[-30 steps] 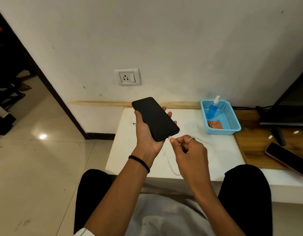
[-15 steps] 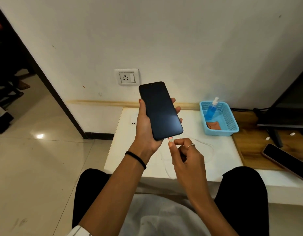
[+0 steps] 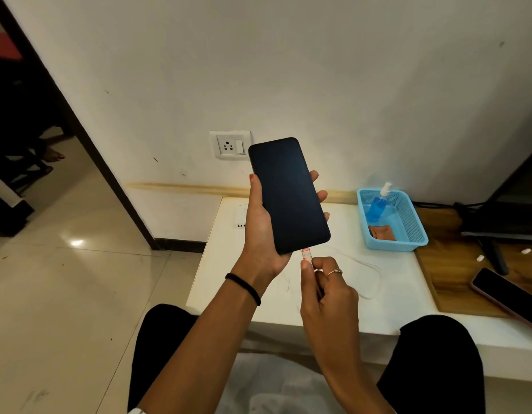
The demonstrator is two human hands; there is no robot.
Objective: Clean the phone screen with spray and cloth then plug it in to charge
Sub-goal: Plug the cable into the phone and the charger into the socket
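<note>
- The phone [image 3: 288, 194] is held upright above the desk [image 3: 387, 282]; the left hand [image 3: 260, 231] has its grip clamped round the phone's long edges.
- It looks light, stiff and smooth, probably slippery and breakable, so the edges are the safest hold.
- The right hand [image 3: 326, 289] pinches the charger plug [image 3: 306, 255] at the phone's bottom edge.
- The blue basket [image 3: 415, 234] holds a spray bottle [image 3: 378, 204] and an orange cloth [image 3: 381, 233].

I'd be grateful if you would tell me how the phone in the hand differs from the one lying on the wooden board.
The held phone is raised, gripped by the left hand, with the cable plug at its bottom edge; the second phone lies flat on the wooden board, untouched. The held phone shows whole; the second is cut off by the frame. Both screens are dark.
</note>
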